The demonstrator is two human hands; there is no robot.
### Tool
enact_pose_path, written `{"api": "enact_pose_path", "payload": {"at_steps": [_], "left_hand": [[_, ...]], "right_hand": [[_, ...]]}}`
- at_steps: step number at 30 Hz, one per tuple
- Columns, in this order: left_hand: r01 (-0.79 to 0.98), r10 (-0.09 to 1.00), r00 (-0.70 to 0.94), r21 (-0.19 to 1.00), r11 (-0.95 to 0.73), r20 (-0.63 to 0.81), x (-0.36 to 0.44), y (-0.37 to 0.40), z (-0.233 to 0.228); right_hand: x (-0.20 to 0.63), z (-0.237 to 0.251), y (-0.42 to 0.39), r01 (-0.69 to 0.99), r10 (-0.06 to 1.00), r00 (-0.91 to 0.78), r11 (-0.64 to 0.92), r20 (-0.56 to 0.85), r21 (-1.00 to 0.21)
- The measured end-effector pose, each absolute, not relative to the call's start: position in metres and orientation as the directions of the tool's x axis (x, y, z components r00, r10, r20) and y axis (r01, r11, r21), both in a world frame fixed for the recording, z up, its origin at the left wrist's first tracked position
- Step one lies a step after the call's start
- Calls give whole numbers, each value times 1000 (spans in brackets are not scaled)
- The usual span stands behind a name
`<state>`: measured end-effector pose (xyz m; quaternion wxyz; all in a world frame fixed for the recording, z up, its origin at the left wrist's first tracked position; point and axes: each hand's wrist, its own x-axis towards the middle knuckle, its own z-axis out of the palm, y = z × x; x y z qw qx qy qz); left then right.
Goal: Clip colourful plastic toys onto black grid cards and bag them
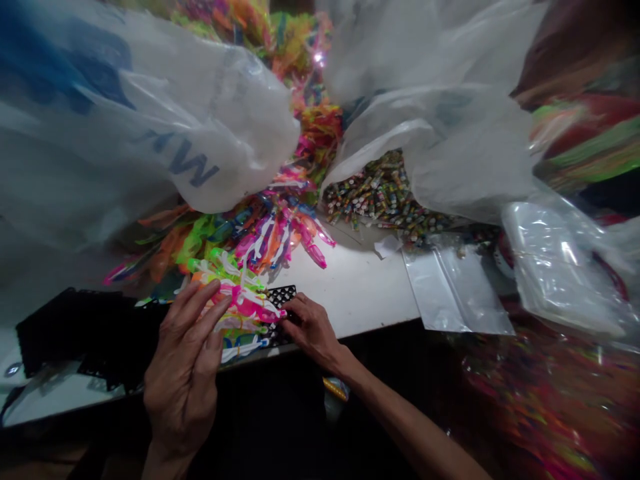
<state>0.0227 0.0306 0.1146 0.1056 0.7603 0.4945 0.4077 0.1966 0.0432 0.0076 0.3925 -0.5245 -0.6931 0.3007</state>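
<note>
My left hand [186,363] lies with fingers spread over a bundle of bright pink, green and white plastic pieces [240,307] at the white table's near edge. My right hand [311,328] pinches the right end of a black perforated grid [281,295] that sits under the bundle. A larger heap of the same colourful pieces [260,233] spills toward my hands from behind.
A big white plastic bag [150,127] hangs at the left, another [440,133] at the right over a pile of small printed sticks [380,193]. Clear zip bags [457,287] lie on the white table [355,287]. Black grids [75,333] are stacked at the left.
</note>
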Motion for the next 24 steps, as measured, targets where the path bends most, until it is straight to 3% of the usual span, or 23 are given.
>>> {"api": "enact_pose_path", "payload": {"at_steps": [6, 12, 15, 24], "left_hand": [[665, 830, 180, 557, -498, 527, 21, 31, 115], [672, 818, 167, 543, -503, 551, 23, 31, 116], [686, 836, 192, 539, -489, 514, 21, 30, 119], [764, 847, 230, 450, -462, 479, 14, 49, 141]], "right_hand": [[198, 9, 44, 511, 961, -150, 277, 233, -814], [204, 7, 51, 260, 992, 20, 117, 126, -959], [205, 11, 60, 157, 997, 13, 78, 81, -985], [195, 0, 113, 89, 998, -70, 13, 7, -996]]}}
